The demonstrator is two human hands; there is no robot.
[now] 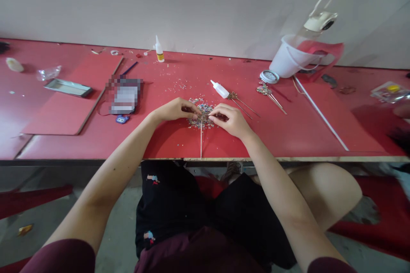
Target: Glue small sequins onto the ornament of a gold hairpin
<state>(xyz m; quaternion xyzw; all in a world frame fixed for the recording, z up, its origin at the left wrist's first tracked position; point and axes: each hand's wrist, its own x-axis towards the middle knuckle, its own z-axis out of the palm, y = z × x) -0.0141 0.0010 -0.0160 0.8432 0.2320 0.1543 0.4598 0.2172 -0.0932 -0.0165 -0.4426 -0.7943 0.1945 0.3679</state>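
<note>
Glittering beads lie in a small bead pile (201, 114) on the red table (288, 136), near its front edge. Over the pile, the left hand (175, 109) and right hand (231, 120) meet, fingers pinched narrow on a small ornament (202, 116) whose thin stick (201, 140) runs toward the edge. Just right of the pile lies a white glue bottle (219, 88), then finished stick ornaments (267, 94). Farther right stands a white bucket (290, 62). Left of the pile rests a metal tray (68, 88).
</note>
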